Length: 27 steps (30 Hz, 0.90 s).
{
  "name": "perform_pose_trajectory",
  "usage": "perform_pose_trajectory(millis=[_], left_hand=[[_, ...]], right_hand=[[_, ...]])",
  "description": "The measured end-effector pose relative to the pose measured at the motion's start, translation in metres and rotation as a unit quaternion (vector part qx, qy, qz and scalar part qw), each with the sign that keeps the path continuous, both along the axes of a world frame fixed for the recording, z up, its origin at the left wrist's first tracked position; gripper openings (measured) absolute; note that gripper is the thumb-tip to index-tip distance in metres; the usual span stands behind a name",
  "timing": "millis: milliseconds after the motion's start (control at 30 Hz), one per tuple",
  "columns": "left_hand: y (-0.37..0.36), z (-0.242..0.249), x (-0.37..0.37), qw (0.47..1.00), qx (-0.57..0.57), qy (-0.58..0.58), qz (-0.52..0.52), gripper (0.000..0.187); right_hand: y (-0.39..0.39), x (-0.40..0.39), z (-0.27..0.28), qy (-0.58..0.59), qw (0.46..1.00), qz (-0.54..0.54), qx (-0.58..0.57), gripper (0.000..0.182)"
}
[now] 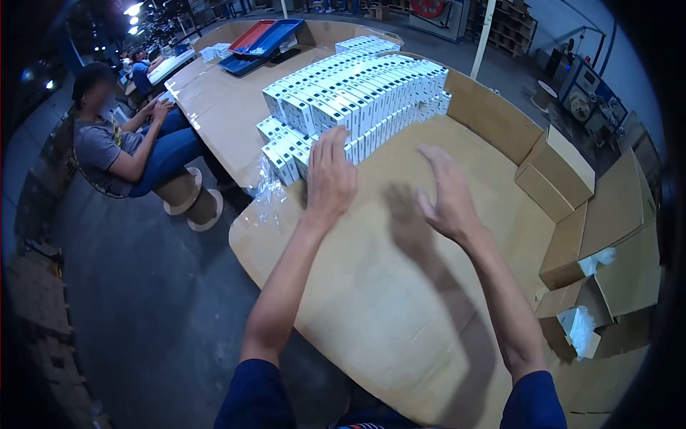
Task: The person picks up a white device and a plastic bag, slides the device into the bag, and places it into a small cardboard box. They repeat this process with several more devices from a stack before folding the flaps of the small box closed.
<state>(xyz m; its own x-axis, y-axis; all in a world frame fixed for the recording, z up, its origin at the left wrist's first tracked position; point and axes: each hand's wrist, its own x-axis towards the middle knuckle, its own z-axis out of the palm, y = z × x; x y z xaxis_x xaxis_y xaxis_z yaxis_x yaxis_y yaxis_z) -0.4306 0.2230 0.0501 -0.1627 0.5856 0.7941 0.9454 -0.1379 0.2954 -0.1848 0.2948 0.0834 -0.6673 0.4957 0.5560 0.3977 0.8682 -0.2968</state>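
Many small white boxes [364,89] stand in tight rows, stacked in layers, on the cardboard-covered table [371,286]. My left hand [332,179] is at the near side of the stack, its fingertips against or just in front of the boxes; its fingers point forward and nothing shows in it. To the right, my right hand [446,193] hovers over the cardboard with thumb and fingers apart, holding nothing. Its shadow falls on the table to its left. Crumpled clear plastic [268,189] lies by the stack's left front corner.
Red [251,36] and blue [264,48] trays lie at the far left of the table. Cardboard walls edge the right side, with open cartons [575,318] holding clear plastic bags. A seated person [118,143] works at the left, beyond the table edge.
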Motion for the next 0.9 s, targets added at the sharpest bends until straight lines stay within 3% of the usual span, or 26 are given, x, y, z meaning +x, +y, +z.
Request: perform_pose_trajectory(millis=[133, 333, 533, 700, 800, 900], left_hand=[[0.009, 0.017, -0.041, 0.999, -0.027, 0.046, -0.003, 0.057], [0.015, 0.031, -0.069, 0.995, -0.054, 0.078, -0.037, 0.056], [0.019, 0.033, -0.075, 0.994, -0.058, 0.064, -0.066, 0.059], [0.018, 0.039, -0.074, 0.99, -0.061, 0.123, -0.041, 0.041], [0.005, 0.041, -0.073, 0.988, -0.061, 0.144, -0.022, 0.041], [-0.02, 0.04, -0.056, 0.997, -0.039, 0.052, -0.029, 0.038]], right_hand=[[0.026, -0.077, -0.007, -0.053, 0.997, 0.05, 0.007, 0.074], [0.052, -0.142, 0.0, -0.084, 0.996, -0.008, 0.006, 0.081], [0.049, -0.15, 0.009, -0.15, 0.988, -0.043, 0.013, 0.088], [0.052, -0.152, 0.009, -0.154, 0.987, -0.045, 0.019, 0.088], [0.047, -0.152, 0.014, -0.142, 0.989, -0.045, 0.018, 0.084], [0.044, -0.147, 0.01, -0.068, 0.996, -0.054, 0.034, 0.081]])
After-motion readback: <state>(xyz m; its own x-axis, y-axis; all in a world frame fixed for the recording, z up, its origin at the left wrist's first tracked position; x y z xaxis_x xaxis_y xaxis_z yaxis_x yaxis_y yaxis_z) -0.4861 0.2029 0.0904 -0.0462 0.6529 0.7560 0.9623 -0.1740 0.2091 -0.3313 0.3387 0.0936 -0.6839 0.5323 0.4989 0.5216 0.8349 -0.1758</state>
